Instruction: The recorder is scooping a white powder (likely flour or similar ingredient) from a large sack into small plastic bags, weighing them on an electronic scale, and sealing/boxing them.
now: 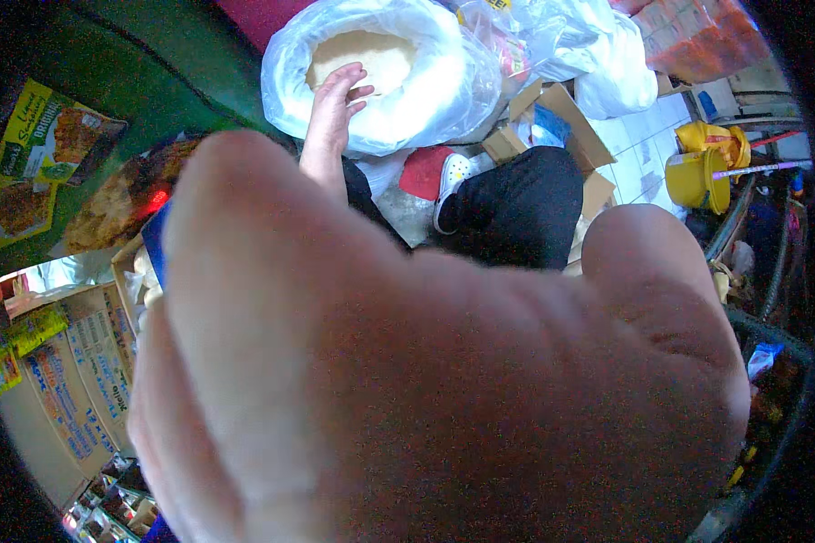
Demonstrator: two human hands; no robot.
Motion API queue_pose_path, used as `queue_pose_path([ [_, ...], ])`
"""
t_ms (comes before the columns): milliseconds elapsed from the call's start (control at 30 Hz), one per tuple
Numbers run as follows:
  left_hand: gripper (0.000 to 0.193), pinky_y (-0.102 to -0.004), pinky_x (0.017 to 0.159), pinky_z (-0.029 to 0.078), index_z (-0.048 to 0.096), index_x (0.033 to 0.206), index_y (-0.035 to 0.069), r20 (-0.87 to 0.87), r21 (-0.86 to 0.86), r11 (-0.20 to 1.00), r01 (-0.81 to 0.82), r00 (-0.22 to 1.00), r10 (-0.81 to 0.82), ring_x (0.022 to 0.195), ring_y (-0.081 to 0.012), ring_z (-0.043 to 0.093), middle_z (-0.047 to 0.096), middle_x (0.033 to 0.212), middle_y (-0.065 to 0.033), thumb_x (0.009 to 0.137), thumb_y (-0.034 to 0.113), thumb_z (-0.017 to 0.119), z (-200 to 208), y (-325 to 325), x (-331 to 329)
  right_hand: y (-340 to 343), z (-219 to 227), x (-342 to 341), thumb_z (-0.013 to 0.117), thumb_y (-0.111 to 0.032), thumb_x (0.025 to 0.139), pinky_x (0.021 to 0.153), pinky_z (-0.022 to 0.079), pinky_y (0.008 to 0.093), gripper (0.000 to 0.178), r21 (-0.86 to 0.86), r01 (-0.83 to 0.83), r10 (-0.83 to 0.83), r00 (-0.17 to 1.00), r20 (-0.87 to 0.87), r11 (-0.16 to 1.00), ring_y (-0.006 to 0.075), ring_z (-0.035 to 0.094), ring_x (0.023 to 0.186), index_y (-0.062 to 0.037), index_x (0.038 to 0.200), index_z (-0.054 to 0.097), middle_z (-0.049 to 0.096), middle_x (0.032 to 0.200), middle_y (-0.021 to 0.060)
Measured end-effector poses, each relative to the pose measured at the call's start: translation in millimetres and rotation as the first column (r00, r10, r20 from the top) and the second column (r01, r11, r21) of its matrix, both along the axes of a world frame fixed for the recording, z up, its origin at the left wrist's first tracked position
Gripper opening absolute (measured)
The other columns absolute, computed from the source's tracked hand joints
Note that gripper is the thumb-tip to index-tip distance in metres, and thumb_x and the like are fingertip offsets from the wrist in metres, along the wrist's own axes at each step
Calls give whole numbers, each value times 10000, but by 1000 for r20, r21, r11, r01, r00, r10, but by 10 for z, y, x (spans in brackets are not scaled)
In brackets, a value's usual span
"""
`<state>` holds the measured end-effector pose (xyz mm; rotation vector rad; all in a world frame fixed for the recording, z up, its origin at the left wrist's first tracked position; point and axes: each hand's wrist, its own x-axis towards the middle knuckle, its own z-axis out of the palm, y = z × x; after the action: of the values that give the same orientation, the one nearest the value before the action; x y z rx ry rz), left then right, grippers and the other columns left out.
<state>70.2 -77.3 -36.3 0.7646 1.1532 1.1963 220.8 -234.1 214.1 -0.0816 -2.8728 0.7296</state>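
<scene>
My left hand (338, 101) hangs over the near left edge of a large open sack (285, 77) lined with clear plastic. Its fingers are spread and nothing shows in them. Inside the sack lies a pale, cream-coloured powder (380, 61). Very close to the camera, my right hand (444, 389) fills the lower middle of the picture. Blurred bent knuckles show on it, but the fingertips are hidden, so its grip cannot be made out.
My leg in black trousers (516, 208) and a white clog (453, 181) are just below the sack. An opened cardboard box (575, 127) stands right of them. Farther right is a yellow bucket (697, 185) on white tiles. A large carton (63, 389) is at lower left.
</scene>
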Motion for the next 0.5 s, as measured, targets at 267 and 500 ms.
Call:
queue_pose_path([
  [267, 502, -305, 825, 430, 500, 1247, 38, -27, 7, 1000, 21, 999, -21, 964, -188, 584, 568, 1183, -82, 860, 346, 589, 20, -14, 25, 71, -69, -11, 589, -190, 711, 706, 489, 395, 228, -67, -47, 47, 999, -2, 997, 288, 596, 736, 6, 827, 595, 588, 781, 147],
  [500, 501, -287, 798, 440, 500, 1246, 47, -49, 11, 999, 52, 997, -51, 949, -172, 589, 585, 1159, -67, 862, 355, 594, 12, -2, 31, 55, -27, 57, 594, -201, 722, 712, 493, 408, 233, -96, -72, 71, 997, -16, 993, 306, 608, 748, 4, 831, 592, 600, 788, 159],
])
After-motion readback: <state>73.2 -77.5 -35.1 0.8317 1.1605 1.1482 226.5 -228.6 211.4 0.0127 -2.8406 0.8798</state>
